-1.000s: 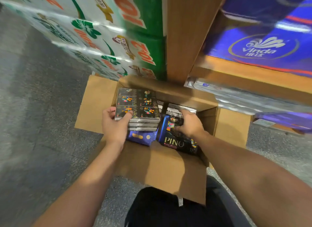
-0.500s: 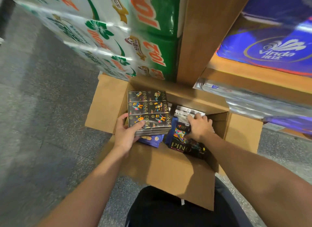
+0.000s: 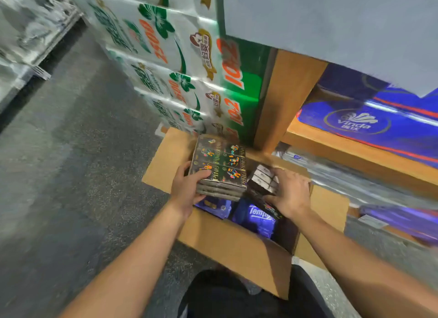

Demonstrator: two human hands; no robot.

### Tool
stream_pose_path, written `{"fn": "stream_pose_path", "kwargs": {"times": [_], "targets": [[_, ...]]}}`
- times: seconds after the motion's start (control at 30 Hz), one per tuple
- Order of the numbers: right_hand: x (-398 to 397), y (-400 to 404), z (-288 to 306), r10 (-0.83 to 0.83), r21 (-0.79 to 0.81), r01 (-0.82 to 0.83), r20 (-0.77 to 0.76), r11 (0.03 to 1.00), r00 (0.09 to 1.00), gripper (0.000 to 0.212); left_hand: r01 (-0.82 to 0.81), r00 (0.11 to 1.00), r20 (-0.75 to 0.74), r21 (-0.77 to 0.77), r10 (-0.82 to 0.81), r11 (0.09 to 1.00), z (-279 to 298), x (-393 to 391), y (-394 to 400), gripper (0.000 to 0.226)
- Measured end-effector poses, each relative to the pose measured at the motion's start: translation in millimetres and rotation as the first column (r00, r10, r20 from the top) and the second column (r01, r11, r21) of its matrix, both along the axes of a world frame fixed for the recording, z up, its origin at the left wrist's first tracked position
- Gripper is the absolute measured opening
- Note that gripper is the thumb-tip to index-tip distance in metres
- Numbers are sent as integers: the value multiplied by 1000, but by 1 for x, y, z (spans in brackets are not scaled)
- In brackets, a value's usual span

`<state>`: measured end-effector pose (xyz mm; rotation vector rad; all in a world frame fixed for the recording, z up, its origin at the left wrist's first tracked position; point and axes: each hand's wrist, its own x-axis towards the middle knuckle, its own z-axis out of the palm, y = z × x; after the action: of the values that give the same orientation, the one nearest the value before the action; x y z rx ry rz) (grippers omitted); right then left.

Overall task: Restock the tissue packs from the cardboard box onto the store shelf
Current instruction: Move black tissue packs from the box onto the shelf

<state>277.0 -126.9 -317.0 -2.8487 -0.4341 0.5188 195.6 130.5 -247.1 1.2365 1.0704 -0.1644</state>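
Hands over corrugated cardboard box, left hand gripping glossy black tissue-pack stack, right hand clutching another pack

black tissue packs stacked flat, above open cardboard box

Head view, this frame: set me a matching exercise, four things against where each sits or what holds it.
Things:
1. black PINO stack
2. purple Tempo pack
3. blue Vinda pack
4. right hand

Places:
A. on the wooden shelf
B. lying in the cardboard box
C. held by the left hand
D. gripping a dark pack inside the box

Pairs: 1-C, 2-B, 3-A, 4-D
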Motion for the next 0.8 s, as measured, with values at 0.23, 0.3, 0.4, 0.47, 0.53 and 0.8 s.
{"fn": "stream_pose_path", "kwargs": {"times": [0.23, 0.3, 0.4, 0.47, 0.53, 0.8], "targets": [[-10, -6, 79, 161, 267, -198, 151, 943, 975, 89, -49, 988, 142, 635, -54, 771, 99, -53, -20, 75], [-21, -3, 99, 232, 277, -290, 222, 916, 947, 86, -50, 984, 147, 760, -97, 648, 136, -83, -33, 79], [-44, 12, 128, 342, 304, -427, 296, 852, 892, 80, -31, 987, 100, 890, -129, 455, 179, -137, -52, 81], [-72, 31, 153, 436, 322, -522, 303, 790, 847, 81, -48, 994, 80, 933, -76, 355, 198, -182, -60, 78], [-109, 55, 178, 530, 336, -623, 333, 706, 780, 83, -86, 996, 80, 948, 30, 308, 213, -234, -64, 76], [-352, 135, 272, 828, 358, -914, 442, 190, 346, 83, -488, 746, 325, 861, 581, 146, 270, -524, -102, 80]]}}
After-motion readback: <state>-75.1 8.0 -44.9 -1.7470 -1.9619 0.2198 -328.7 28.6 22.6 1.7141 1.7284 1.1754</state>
